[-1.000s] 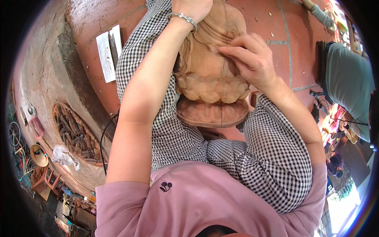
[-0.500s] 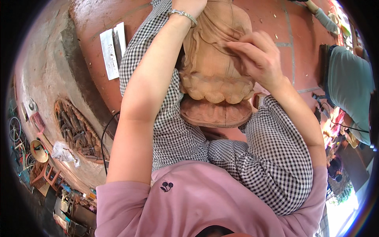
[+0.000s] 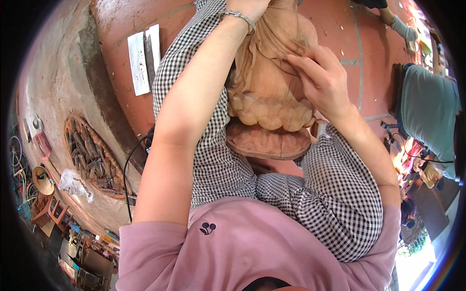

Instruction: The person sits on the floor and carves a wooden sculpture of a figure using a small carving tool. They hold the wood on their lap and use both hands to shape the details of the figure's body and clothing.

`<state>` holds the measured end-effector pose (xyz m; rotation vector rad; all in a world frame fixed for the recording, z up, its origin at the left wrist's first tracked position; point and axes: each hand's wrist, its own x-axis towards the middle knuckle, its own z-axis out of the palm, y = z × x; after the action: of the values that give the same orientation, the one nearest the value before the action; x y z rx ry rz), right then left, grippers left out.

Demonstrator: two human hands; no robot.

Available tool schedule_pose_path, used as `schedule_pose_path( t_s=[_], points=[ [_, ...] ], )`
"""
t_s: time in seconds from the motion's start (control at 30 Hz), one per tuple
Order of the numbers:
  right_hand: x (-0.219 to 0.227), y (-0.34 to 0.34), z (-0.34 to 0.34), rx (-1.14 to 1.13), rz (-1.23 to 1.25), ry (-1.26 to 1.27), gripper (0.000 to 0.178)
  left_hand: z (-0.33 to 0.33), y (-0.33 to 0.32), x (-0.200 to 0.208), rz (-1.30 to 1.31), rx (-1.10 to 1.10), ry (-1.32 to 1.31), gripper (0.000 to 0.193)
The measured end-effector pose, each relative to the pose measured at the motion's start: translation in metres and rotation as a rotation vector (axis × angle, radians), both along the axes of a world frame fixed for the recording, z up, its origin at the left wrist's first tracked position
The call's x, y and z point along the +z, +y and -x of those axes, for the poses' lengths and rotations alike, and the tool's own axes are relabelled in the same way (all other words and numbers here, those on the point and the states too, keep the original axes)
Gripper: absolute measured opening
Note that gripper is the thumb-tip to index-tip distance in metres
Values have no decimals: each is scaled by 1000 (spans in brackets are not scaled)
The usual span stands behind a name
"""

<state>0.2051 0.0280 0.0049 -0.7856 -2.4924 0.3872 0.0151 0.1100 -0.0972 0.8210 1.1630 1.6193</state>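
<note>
A carved wooden statue (image 3: 272, 82) with flowing drapery folds lies between my legs, its scalloped petal base (image 3: 269, 144) toward me. My left hand (image 3: 248, 7) rests at the statue's upper part, by the top edge of the picture. Its fingers are cut off or hidden there. My right hand (image 3: 324, 80) is at the right side of the carving, with the fingers drawn together and the tips against the drapery. Whatever is pinched between them, if anything, is too small to make out. Checked trousers (image 3: 340, 179) flank the carving on both sides.
Two pale strips (image 3: 139, 63) lie on the red tiled floor at left. Beyond is a worn, curved wooden surface with a hollow full of carving tools (image 3: 92, 160) and a plastic bag (image 3: 76, 185). A black cable (image 3: 127, 174) runs near my left arm. Another person's arm (image 3: 400, 26) shows at upper right.
The whole view has shifted slightly, so the statue and both arms appear a little farther right. My right hand stays at the drapery with its fingers still drawn together.
</note>
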Motion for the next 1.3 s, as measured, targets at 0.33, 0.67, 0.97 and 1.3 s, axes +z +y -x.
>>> schedule_pose_path(
  t_s=[0.33,0.67,0.97,1.3],
  points=[
    [11,-11,5,-63,17,-140,23,1,-1,4,54,17,67,60],
    [14,-3,20,-8,-26,-150,26,5,-5,15,141,-69,-62,59],
    [14,6,43,-21,-56,-214,20,9,-2,3,82,-143,-98,57],
    [17,14,37,4,-55,-215,29,-2,1,11,49,-101,-178,50]
  ],
)
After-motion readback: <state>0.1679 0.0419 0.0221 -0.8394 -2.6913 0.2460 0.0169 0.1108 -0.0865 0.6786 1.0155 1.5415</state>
